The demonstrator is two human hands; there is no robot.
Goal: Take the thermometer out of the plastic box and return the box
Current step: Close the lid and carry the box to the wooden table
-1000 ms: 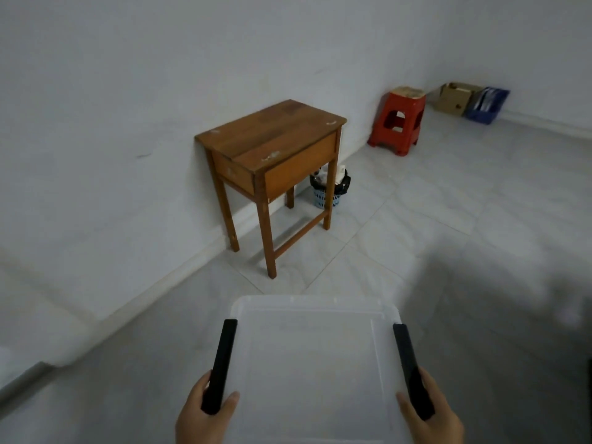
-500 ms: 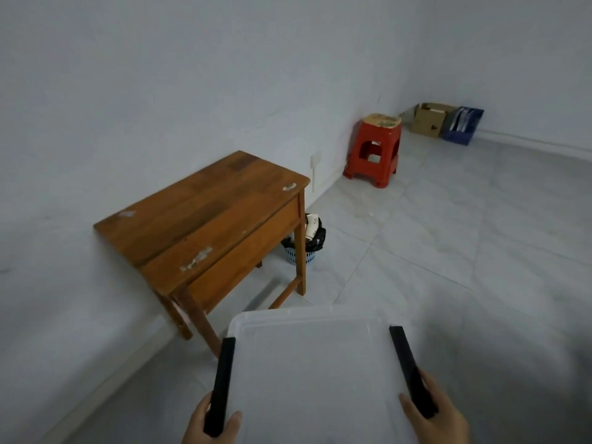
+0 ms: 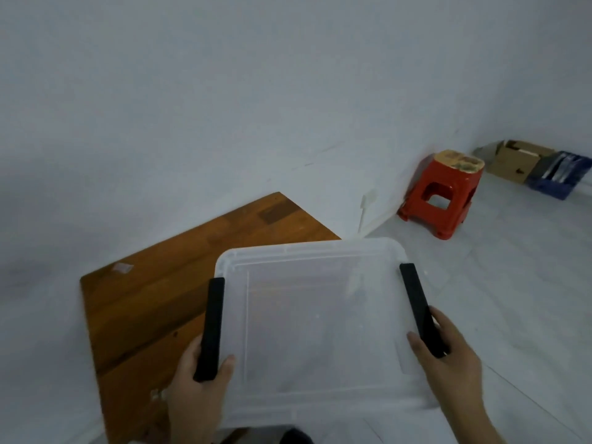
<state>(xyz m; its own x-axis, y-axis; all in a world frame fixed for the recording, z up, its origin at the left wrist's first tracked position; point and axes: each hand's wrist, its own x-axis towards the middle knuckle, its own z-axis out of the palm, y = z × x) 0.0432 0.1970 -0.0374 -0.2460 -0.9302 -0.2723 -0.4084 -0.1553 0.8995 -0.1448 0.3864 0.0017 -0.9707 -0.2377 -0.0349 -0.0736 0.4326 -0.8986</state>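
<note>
I hold a translucent white plastic box [image 3: 317, 322] with its lid on and a black latch on each side. My left hand [image 3: 198, 389] grips the left latch, my right hand [image 3: 448, 357] grips the right one. The box hovers over the right part of a brown wooden table [image 3: 153, 290] that stands against the white wall. The cloudy lid hides what is inside, so no thermometer shows.
A red plastic stool [image 3: 439, 197] stands by the wall at the right. Farther back in the corner are a cardboard box [image 3: 512, 163] and a blue bin [image 3: 560, 177]. White tiled floor spreads to the right of the table.
I have walked up to the table. It went from ahead of me to right under the box. The box rose in view. Both hands kept their grip on the latches.
</note>
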